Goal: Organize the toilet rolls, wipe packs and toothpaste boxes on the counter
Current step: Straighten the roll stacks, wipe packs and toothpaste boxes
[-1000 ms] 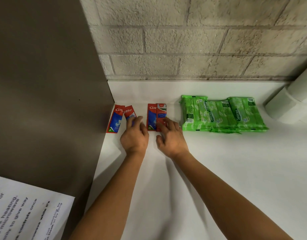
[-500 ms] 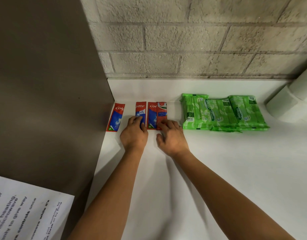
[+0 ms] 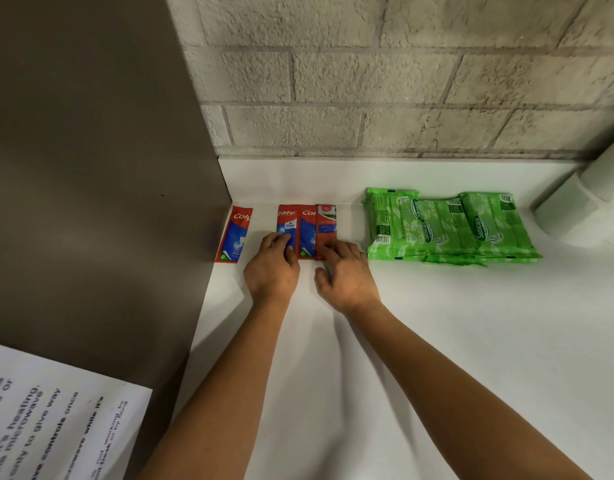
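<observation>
White counter (image 3: 437, 341) under a grey block wall (image 3: 402, 81); white toilet rolls (image 3: 582, 206) at far right; overlapping green wipe packs (image 3: 450, 226) centre-right; four red-and-blue toothpaste boxes (image 3: 307, 230) lying flat, one apart beside a brown panel (image 3: 91, 168). Left hand (image 3: 272, 271) and right hand (image 3: 347, 275) press loosely curled fingers onto the three grouped boxes.

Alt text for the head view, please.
Left hand and right hand press fingertips on three side-by-side toothpaste boxes on a white counter; a fourth box lies apart, left. Green wipe packs sit right.
</observation>
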